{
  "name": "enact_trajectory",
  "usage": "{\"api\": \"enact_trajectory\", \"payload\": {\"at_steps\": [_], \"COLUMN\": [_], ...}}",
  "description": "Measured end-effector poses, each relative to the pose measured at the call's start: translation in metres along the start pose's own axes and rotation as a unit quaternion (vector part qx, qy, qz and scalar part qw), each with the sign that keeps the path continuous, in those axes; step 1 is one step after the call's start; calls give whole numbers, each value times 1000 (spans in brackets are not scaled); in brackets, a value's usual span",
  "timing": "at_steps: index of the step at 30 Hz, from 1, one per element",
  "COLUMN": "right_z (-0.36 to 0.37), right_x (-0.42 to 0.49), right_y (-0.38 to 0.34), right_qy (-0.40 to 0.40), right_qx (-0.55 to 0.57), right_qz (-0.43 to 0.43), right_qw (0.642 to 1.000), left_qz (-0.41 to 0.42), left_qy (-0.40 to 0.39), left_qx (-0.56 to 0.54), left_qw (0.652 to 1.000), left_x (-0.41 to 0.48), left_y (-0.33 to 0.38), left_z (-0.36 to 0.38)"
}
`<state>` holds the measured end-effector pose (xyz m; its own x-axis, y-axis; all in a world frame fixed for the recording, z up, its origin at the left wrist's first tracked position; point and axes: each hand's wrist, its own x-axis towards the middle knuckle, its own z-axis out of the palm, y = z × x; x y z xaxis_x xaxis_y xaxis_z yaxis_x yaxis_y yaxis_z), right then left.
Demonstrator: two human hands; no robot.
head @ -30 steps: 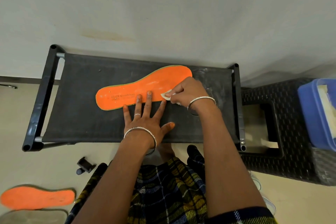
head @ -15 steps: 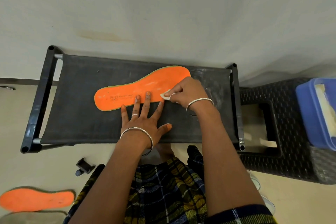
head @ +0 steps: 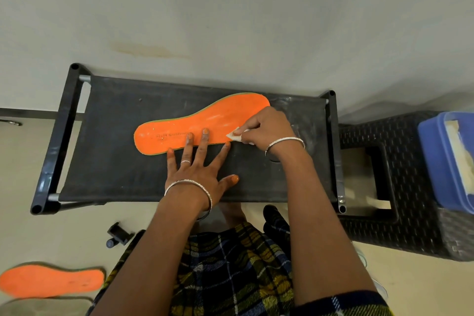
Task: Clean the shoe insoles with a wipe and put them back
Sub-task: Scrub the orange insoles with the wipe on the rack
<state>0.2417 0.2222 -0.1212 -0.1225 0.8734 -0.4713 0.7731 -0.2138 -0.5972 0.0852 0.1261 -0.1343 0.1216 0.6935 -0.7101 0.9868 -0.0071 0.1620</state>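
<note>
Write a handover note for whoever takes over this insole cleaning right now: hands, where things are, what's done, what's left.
Left hand: flat, fingertips pressing the orange insole onto the black fabric shelf.
Right hand: pinches the wipe on that insole's near edge, toward its wide end.
Second insole: on the floor, near left.
Done: wiping under way; how much, cannot tell.
To do: finish this insole, wipe the second if needed, put both back in the shoes, not plainly in view.

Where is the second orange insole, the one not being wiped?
Head view, bottom left: the second insole lies at floor level on the person's left, below the left end of the black bench, near a small black part.
</note>
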Motion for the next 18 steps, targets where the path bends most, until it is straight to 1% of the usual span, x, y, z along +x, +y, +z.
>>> {"api": "enact_trajectory", "payload": {"at_steps": [1, 3, 4, 5, 6, 7, 10, 11, 14, 15, 16, 17, 18], "right_z": [-1, -3, -4, -3, -1, 4, 17, 20, 23, 22, 20, 16, 13], "right_x": [0, 4, 5, 6, 5, 5, 7, 8, 8, 8, 6, 6, 6], "right_y": [-2, -2, 0, 0, -1, -2, -6, -6, -7, -7, -8, -10, -10], "right_qy": [23, 134, 197, 241, 257, 242, 116, 81, -4, -21, -20, 7, 57], "right_qx": [40, 92, 88, 68, 41, 9, -84, -86, -42, -31, -9, 26, 66], "right_qz": [2, 12, 14, 11, 3, -5, -8, -10, -27, -27, -27, -30, -35], "right_qw": [999, 987, 976, 968, 966, 970, 990, 993, 999, 999, 999, 999, 996], "left_qz": [-1, -6, -7, -10, -14, -18, -22, -22, -23, -24, -24, -23, -23], "left_qy": [4, 10, 10, 10, 10, 9, 10, 12, 11, 10, 9, 10, 10], "left_qx": [2, 4, 4, 2, -2, -6, -6, -4, 1, 0, -1, -2, -2], "left_qw": [1000, 1000, 1000, 1000, 1000, 1000, 1000, 1000, 1000, 1000, 1000, 1000, 1000], "left_x": [-1, -2, -3, -3, -4, -4, -4, -4, -3, -3, -2, -2, -1], "left_y": [0, -1, 0, 0, 0, 0, -1, -1, -3, -2, -2, -2, -2], "left_z": [0, -1, -1, -1, 0, 0, 1, 1, 1, 2, 2, 2, 3]}}
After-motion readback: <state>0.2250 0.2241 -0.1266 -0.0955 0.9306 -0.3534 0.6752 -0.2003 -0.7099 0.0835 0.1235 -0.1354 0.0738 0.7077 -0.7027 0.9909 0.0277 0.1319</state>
